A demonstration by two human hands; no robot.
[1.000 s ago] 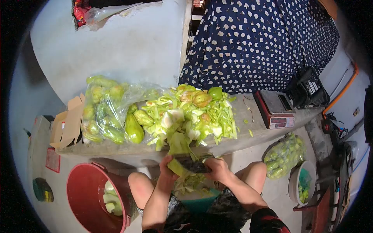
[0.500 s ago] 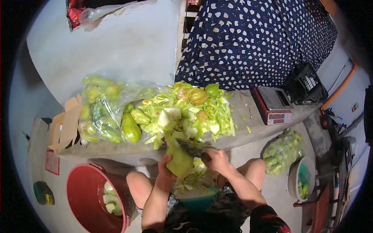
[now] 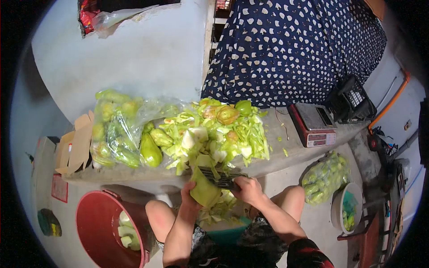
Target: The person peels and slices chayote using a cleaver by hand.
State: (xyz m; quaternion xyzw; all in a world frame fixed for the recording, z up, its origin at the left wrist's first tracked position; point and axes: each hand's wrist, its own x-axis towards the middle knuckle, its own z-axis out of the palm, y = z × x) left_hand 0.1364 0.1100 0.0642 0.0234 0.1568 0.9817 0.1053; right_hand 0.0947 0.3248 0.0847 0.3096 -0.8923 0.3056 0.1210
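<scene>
My left hand [image 3: 189, 194] grips the side of a large green fruit, which looks like a green papaya [image 3: 204, 190], above my lap. My right hand [image 3: 248, 189] is closed round the handle of a knife [image 3: 219, 177] with a broad, dark blade that seems slotted. The blade lies against the fruit's upper right side, where a strip of peel hangs by it. Just beyond my hands, a heap of pale green peelings [image 3: 250, 143] covers part of the concrete ledge [image 3: 286, 154]. Unpeeled green fruits [image 3: 151, 151] lie left of the heap, some on top of it.
A clear bag of green fruit [image 3: 118, 129] and a cardboard box [image 3: 76, 143] stand on the ledge's left. A red bucket [image 3: 85, 223] holds pale peeled pieces. Right are a scale [image 3: 313, 123], a black crate [image 3: 355, 98], another fruit bag [image 3: 324, 178] and a grey tub [image 3: 335, 210].
The knife has turned so its broad face shows more, and it has shifted slightly down along the fruit. My left hand keeps its grip on the fruit in nearly the same place.
</scene>
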